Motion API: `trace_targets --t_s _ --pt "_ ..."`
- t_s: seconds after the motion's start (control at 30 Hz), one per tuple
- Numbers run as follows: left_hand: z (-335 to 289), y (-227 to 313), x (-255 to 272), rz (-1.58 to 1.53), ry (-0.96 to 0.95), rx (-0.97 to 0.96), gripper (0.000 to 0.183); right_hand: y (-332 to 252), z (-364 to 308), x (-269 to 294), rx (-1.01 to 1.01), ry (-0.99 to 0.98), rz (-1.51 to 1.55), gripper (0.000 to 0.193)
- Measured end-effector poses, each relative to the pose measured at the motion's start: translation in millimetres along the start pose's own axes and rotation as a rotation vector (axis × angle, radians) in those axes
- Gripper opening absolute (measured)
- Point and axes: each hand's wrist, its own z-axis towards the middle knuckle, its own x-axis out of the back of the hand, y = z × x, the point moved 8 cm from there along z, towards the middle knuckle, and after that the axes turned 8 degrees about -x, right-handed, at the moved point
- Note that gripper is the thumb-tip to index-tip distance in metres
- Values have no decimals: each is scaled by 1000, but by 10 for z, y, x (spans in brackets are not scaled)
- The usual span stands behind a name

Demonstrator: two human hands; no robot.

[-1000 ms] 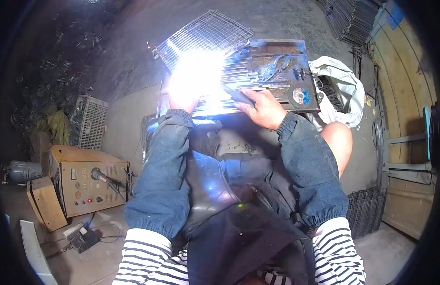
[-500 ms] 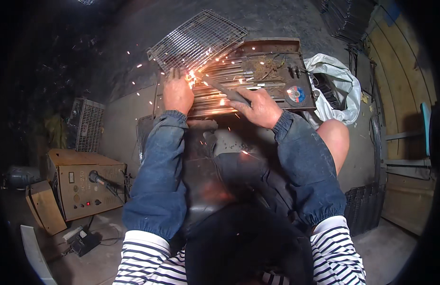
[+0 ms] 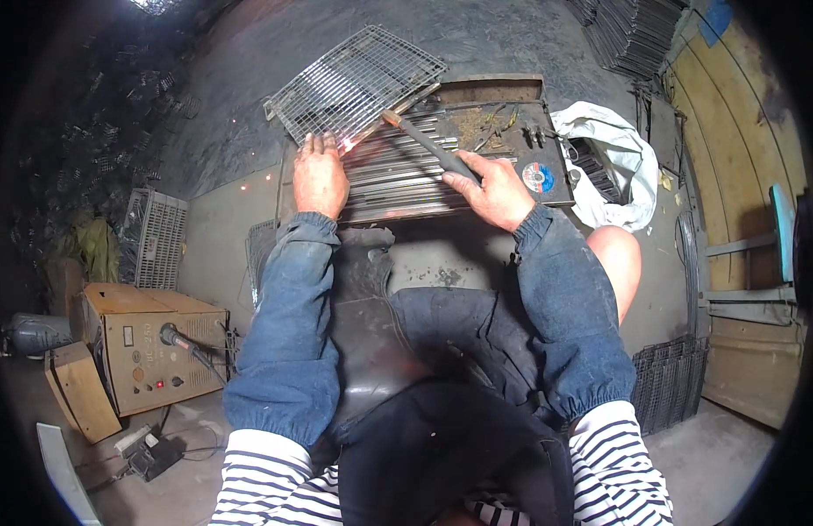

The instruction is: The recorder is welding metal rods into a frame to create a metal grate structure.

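Note:
My right hand is closed around the dark handle of a welding torch. The torch's copper-coloured tip points up and left, over the near right edge of a wire grid rack. At the rack's lower left corner, my left hand has its fingers closed over the edge. A small orange-red glow shows just beside those fingers, apart from the torch tip. Beneath the rack and both hands lies a metal work table with several parallel metal rods across it.
A blue and red cutting disc lies on the table's right side, below small clamps. Beyond it sits a white sack holding dark pieces. A welding machine stands at lower left. Stacked black grids stand at the back right.
The bright arc and spray of sparks have died down to a faint glow. My right hand has drawn the torch tip up and right, away from my left hand.

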Motion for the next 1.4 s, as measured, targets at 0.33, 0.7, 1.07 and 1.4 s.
trace_targets --t_s 0.33,0.7,1.07,1.4 --pt "13 31 74 -204 74 -99 35 -80 12 24 109 39 29 33" --pt "52 469 255 -123 -69 -45 28 -136 -86 327 93 183 49 39" --pt "992 348 156 -523 -441 -26 63 330 -335 918 -26 269 131 51" --pt "980 756 -54 -209 -209 -177 71 449 -110 795 -135 232 24 48"
